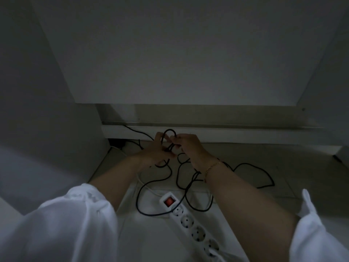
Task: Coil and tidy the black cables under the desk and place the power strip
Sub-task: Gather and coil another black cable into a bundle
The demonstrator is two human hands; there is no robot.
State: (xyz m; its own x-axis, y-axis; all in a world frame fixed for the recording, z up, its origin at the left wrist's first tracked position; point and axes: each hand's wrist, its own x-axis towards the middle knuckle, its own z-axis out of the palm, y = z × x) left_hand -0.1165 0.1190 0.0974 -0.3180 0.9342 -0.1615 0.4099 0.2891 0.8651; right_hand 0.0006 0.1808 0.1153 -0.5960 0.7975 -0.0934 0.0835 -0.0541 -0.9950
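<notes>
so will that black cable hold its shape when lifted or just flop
Probably floppy: the black cable lies in loose curves on the floor and bends tightly between the left hand and right hand. Likely light, as it is thin. Its slack may drag over the power strip it crosses.

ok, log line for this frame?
phase: coiling | left hand: grips black cable | right hand: grips black cable | power strip: lying between forearms

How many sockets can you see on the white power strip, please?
4, in a row along the white plastic power strip, from its red rocker switch toward the lower right: first socket, second socket, third socket, fourth socket. More may hide under the white right sleeve.
</notes>
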